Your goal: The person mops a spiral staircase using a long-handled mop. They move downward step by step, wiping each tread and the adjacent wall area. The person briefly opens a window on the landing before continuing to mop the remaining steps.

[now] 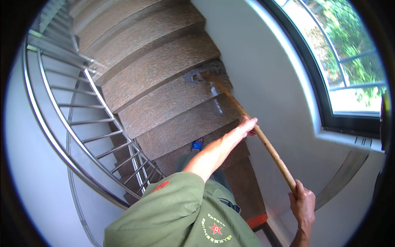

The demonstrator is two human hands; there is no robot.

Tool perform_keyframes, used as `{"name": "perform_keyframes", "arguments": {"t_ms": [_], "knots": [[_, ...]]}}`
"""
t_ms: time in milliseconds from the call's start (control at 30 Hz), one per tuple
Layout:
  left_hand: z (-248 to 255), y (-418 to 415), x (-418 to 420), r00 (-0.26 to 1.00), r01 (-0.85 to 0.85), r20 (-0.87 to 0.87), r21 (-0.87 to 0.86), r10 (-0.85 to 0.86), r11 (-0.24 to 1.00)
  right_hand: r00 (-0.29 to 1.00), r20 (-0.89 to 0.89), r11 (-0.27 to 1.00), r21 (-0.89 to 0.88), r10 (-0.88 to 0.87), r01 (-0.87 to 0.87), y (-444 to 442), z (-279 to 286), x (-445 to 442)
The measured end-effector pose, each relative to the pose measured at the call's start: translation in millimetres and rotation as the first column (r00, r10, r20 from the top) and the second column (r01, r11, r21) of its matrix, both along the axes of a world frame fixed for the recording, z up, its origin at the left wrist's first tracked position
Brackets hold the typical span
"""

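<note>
A mop with a long wooden handle (273, 151) slants across the view. Its grey, stringy head (217, 66) lies on a speckled stone stair tread (154, 103), against the wall side. My left hand (247, 125) is closed around the middle of the handle, my arm stretched forward. Near the handle's top end, my right hand (302, 199) grips it at the lower right. A whitish streak (216, 97) shows on the steps just below the mop head. Blue footwear (197, 144) shows on a lower tread, beneath my left forearm.
A curved stainless steel railing (66, 120) runs along the left of the stairs. On the right is a pale wall (250, 49) with a dark-framed window (311, 74). More steps continue at the top of the view. A red strip (256, 221) lies at the lower right.
</note>
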State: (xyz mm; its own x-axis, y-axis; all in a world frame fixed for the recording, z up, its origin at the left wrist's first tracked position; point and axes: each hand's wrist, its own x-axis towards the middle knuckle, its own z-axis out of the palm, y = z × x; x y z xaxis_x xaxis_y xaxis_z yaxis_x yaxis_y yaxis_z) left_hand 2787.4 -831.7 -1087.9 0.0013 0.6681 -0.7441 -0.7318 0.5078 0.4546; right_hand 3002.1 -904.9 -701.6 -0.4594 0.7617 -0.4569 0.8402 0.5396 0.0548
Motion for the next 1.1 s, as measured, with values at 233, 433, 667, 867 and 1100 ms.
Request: {"name": "perform_keyframes", "arguments": {"t_ms": [233,433,667,867,1100], "knots": [[35,-118,-35,0.943,-0.319,0.086,-0.043,0.321,0.947,0.941,0.135,0.951,-0.051,0.311,-0.306,-20,51,-64],[-31,-266,-98,0.698,-0.704,0.087,-0.098,0.711,0.703,0.74,0.169,0.758,-0.11,0.651,-0.643,-34,-23,-128],[-65,-301,-173,0.552,-0.834,-0.019,-0.034,0.834,0.551,0.56,0.031,0.558,0.067,0.828,-0.827,-3,-84,-210],[-58,-271,-160,0.439,-0.893,-0.013,-0.117,0.899,0.434,0.566,-0.014,0.566,0.011,0.824,-0.824,18,-83,-198],[-15,-165,-54,0.625,-0.752,0.22,-0.089,0.749,0.653,0.858,-0.053,0.859,-0.015,0.511,-0.512,79,-27,-102]]}}
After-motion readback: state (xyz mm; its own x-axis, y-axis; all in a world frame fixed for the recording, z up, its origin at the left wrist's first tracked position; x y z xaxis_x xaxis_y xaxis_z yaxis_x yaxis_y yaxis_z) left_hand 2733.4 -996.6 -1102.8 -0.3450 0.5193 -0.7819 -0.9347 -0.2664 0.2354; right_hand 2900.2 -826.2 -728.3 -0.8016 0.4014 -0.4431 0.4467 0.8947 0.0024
